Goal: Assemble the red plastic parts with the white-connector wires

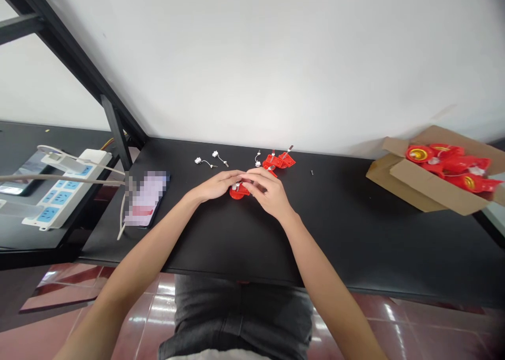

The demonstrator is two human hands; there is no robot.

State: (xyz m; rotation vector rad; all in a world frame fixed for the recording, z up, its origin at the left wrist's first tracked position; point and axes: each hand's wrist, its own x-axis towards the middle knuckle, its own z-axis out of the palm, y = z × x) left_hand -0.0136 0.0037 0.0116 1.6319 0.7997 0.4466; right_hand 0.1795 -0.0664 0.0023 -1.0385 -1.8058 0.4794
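Observation:
A small red plastic piece (238, 193) with a white part in it lies between my two hands, near the middle of the black table. My left hand (216, 185) curls round its left and far side. From the right, my right hand (268, 191) pinches at it, with thumb and fingers bent together. The fingers hide much of the piece. Just beyond my right hand sit more red plastic pieces (284, 160) with metal tabs. Small white connectors on short wires (221, 159) lie further back on the left, and another white connector (258, 159) is beside the red pieces.
An open cardboard box (418, 183) holding several red and gold parts (453, 162) stands at the right. A phone (148, 199) lies at the left, near a white power strip (65, 189) with cables. A small screw-like bit (311, 172) lies right of centre.

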